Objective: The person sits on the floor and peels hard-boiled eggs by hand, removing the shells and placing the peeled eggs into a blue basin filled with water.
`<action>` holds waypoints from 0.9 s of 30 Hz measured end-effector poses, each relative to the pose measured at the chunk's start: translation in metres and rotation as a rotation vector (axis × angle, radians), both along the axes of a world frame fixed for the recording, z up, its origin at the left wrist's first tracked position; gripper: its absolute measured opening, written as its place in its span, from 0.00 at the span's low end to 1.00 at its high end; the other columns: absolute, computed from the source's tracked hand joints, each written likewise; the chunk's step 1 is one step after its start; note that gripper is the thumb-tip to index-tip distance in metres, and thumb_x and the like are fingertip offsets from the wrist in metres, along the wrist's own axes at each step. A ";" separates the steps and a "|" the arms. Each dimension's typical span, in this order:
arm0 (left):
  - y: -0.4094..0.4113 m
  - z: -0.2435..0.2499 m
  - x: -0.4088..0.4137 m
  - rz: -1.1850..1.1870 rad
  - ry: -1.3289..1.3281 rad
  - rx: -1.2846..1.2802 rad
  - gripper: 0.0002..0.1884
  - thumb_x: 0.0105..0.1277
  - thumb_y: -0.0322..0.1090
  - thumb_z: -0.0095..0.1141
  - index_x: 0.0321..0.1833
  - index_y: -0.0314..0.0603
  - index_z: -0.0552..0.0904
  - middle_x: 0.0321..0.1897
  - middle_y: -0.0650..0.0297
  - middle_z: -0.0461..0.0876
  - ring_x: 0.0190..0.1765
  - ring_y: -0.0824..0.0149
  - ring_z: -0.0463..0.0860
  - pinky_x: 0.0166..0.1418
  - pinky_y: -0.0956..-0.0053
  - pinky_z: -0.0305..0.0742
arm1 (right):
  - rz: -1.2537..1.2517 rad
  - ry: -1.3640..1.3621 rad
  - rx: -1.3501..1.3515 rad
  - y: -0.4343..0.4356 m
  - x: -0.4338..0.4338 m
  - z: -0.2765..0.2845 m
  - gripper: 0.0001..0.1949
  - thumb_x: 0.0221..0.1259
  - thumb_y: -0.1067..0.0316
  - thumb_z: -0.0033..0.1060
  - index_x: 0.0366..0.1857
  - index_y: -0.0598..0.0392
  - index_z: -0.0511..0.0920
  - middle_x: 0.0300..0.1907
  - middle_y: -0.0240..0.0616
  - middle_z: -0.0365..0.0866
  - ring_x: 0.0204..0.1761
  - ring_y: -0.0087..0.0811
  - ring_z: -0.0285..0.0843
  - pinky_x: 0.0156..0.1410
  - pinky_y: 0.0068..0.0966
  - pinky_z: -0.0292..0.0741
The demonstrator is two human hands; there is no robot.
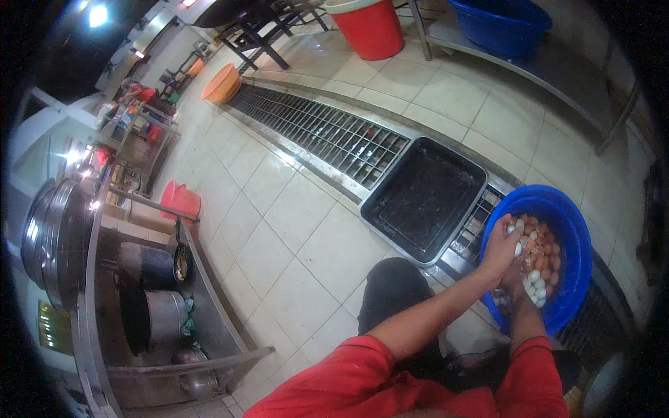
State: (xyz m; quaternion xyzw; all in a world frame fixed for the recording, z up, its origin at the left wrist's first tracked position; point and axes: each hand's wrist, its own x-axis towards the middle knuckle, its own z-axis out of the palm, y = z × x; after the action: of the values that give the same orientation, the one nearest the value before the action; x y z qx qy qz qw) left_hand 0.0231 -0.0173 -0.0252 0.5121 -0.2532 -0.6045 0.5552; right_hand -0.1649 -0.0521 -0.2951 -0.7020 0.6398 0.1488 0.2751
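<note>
In front of me at the right stands a blue plastic tub (pixel 577 235) holding many eggs. Brown-shelled eggs (pixel 549 251) fill much of it, with bits of shell among them. A cluster of white peeled eggs (pixel 535 287) lies on the side nearer to me. My left hand (pixel 500 252) is over the tub's left side, its fingers curled around a white egg (pixel 511 229). Just below it, my right hand (pixel 515 286) reaches into the tub beside the peeled eggs. Its fingers are largely hidden, so its grip does not show.
A black rectangular tray (pixel 423 201) rests on the metal floor grating (pixel 324 133) left of the tub. Pots (pixel 164 318) sit on a steel rack at the left. Farther off are an orange basin (pixel 222 83), a red bucket (pixel 366 28) and a shelf (pixel 502 55) bearing another blue tub (pixel 499 23).
</note>
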 end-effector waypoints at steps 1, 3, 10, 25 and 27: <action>-0.005 0.001 -0.007 0.003 -0.030 -0.027 0.33 0.72 0.39 0.53 0.75 0.30 0.58 0.60 0.54 0.73 0.57 0.65 0.75 0.64 0.71 0.69 | -0.031 -0.015 -0.020 0.002 -0.007 -0.002 0.28 0.66 0.60 0.53 0.68 0.61 0.66 0.65 0.55 0.71 0.69 0.46 0.64 0.77 0.39 0.56; -0.006 -0.019 -0.003 0.084 -0.096 -0.051 0.33 0.73 0.38 0.53 0.75 0.30 0.58 0.60 0.54 0.74 0.55 0.66 0.75 0.61 0.71 0.71 | -0.026 -0.092 -0.052 0.009 -0.002 -0.004 0.28 0.66 0.59 0.52 0.68 0.61 0.66 0.63 0.56 0.72 0.68 0.46 0.66 0.76 0.39 0.57; -0.018 -0.031 -0.002 0.059 -0.055 -0.037 0.33 0.72 0.39 0.53 0.74 0.31 0.58 0.59 0.51 0.76 0.52 0.65 0.79 0.51 0.73 0.78 | -0.150 -0.693 -0.092 0.023 0.000 0.043 0.19 0.64 0.66 0.49 0.58 0.61 0.72 0.51 0.53 0.80 0.55 0.46 0.74 0.66 0.40 0.68; 0.003 -0.071 0.013 0.023 -0.370 0.148 0.32 0.66 0.42 0.58 0.69 0.31 0.69 0.59 0.45 0.77 0.60 0.53 0.78 0.63 0.62 0.73 | -0.417 -0.685 0.262 0.075 0.008 0.101 0.19 0.73 0.61 0.37 0.49 0.58 0.82 0.52 0.55 0.84 0.56 0.58 0.79 0.64 0.45 0.73; -0.018 -0.049 -0.017 0.021 -0.456 -0.001 0.30 0.66 0.37 0.57 0.68 0.29 0.68 0.50 0.48 0.82 0.50 0.58 0.82 0.55 0.64 0.76 | -0.370 -0.539 -0.157 0.051 -0.029 0.077 0.16 0.69 0.62 0.47 0.47 0.62 0.81 0.50 0.53 0.84 0.50 0.50 0.80 0.55 0.39 0.76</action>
State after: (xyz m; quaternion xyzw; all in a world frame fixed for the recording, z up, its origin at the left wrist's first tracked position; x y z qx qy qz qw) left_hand 0.0061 -0.0355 -0.0744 0.6378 -0.3672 -0.4669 0.4903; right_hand -0.1941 -0.0009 -0.2183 -0.6069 0.6702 -0.1447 0.4019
